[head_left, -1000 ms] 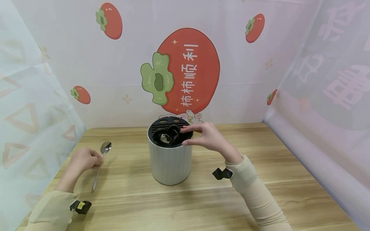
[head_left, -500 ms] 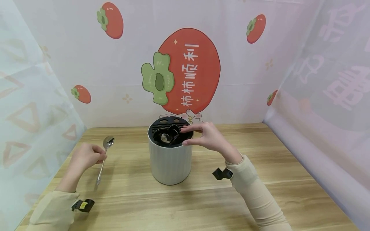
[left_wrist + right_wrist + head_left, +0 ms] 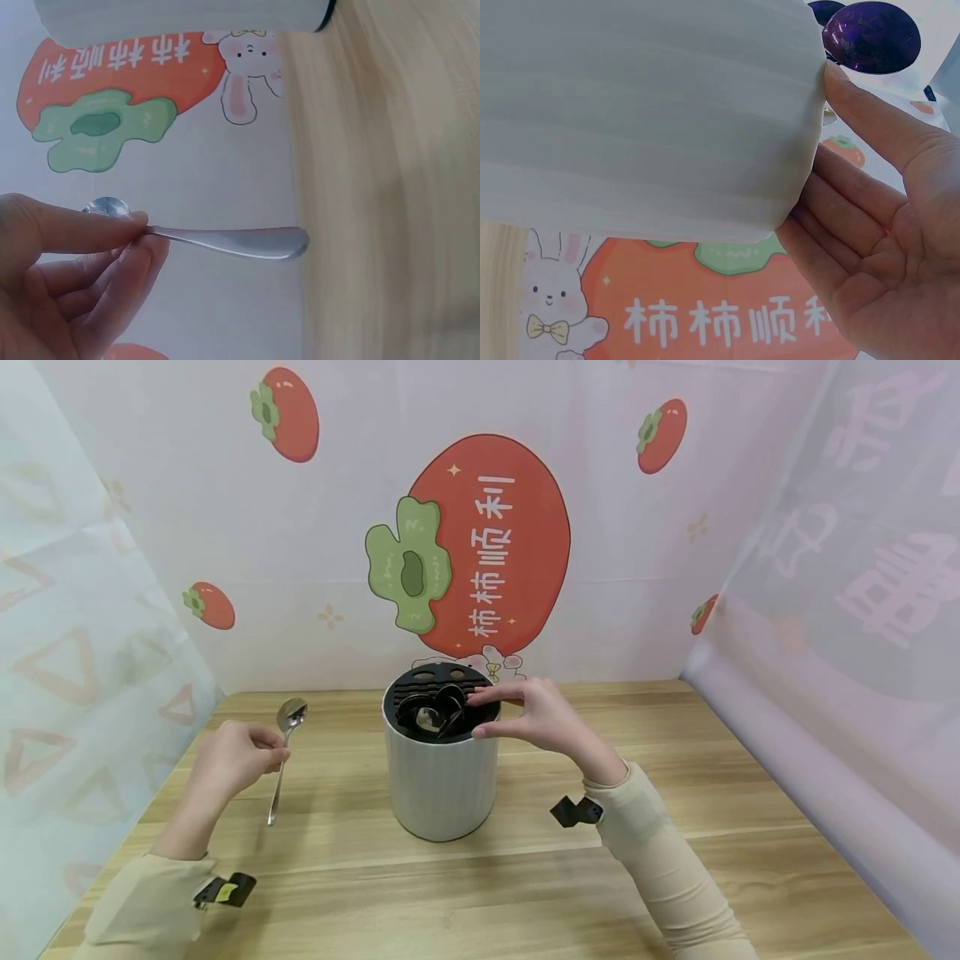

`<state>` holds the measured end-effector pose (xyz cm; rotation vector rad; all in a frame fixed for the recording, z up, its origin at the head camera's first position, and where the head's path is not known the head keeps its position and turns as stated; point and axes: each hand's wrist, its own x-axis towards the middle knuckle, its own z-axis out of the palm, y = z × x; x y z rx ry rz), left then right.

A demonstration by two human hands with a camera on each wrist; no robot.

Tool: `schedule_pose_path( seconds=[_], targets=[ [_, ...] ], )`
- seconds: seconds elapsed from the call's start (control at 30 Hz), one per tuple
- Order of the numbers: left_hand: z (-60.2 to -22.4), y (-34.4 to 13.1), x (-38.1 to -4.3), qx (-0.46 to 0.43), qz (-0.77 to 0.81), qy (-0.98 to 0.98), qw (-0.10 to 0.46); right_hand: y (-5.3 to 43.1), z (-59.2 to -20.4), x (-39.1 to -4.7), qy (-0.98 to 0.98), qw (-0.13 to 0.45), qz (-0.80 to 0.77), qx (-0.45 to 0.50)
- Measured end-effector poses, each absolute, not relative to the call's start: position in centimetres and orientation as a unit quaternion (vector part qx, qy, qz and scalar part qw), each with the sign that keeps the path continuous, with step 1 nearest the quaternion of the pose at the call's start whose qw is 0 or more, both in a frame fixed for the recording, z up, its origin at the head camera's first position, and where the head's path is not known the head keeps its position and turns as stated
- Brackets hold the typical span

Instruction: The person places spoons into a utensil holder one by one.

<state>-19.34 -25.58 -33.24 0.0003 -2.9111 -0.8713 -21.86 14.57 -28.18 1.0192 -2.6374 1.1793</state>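
My left hand [image 3: 238, 760] pinches a silver metal spoon [image 3: 292, 716] midway along its handle, bowl end up and away from me. The left wrist view shows thumb and fingertips meeting at the spoon's neck, its flat handle [image 3: 244, 241] sticking out to the right. In the head view the spoon's lower end hangs over the table. My right hand [image 3: 540, 720] holds the right side of a white ribbed utensil holder [image 3: 442, 789], thumb and fingers spread around its rim. Dark shiny spoons [image 3: 452, 697] stand in its black top; one dark bowl [image 3: 874, 37] shows in the right wrist view.
The holder stands upright on a wood-grain table [image 3: 360, 893], near its back edge. Behind it hangs a white backdrop [image 3: 330, 510] printed with persimmons. Pale cloth sheets [image 3: 840, 693] close off the left and right sides.
My left hand has lifted the spoon off the table and moved it right and away from me. My right hand and the utensil holder have stayed put.
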Motion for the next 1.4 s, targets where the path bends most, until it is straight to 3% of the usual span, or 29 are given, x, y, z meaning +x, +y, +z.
schedule_pose_path(
  seconds=[1.4],
  targets=[
    [-28.9, -19.5, -18.2, -0.025, -0.338, -0.927, 0.163, 14.6, -28.3, -21.9, -0.857, 0.044, 0.387, 0.336]
  ],
)
